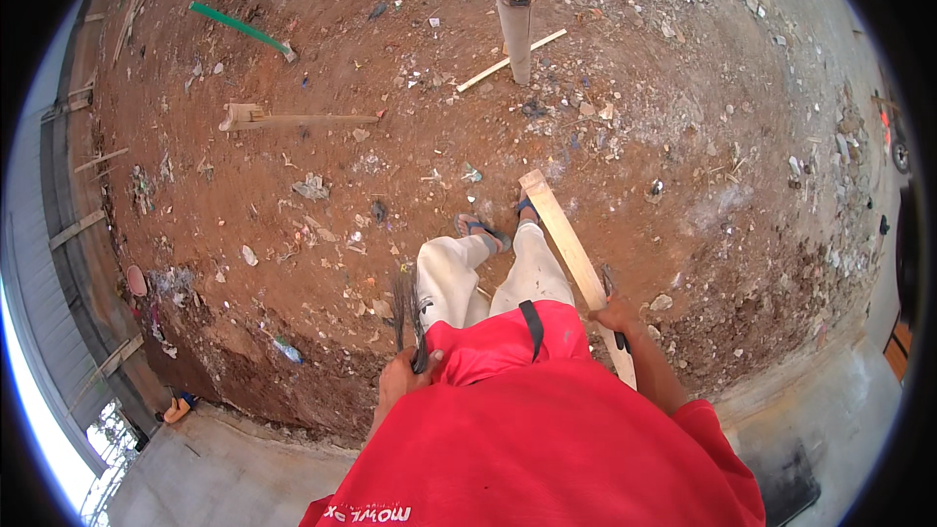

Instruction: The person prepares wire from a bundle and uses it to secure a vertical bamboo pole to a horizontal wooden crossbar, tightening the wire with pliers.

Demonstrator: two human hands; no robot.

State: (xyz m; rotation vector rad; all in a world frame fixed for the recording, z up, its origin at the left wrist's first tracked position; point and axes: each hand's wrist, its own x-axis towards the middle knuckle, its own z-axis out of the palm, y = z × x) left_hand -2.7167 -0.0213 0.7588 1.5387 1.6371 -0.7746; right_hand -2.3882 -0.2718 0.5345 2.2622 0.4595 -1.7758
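My left hand is closed at my left hip around a bundle of thin dark strands, perhaps wire, standing up from the fist. A dark curved piece shows by its fingers. On the other side, my right hand is closed on a long pale wooden plank. The plank slants from beside my right foot to behind my right forearm, which hides part of it. A small dark object shows at the right hand too; its kind cannot be made out.
Reddish dirt strewn with litter and stones spreads ahead. On it are a green bar, a wooden piece with a block end, a thin pale stick and an upright post. Concrete lies behind me; a metal-sheet wall is left.
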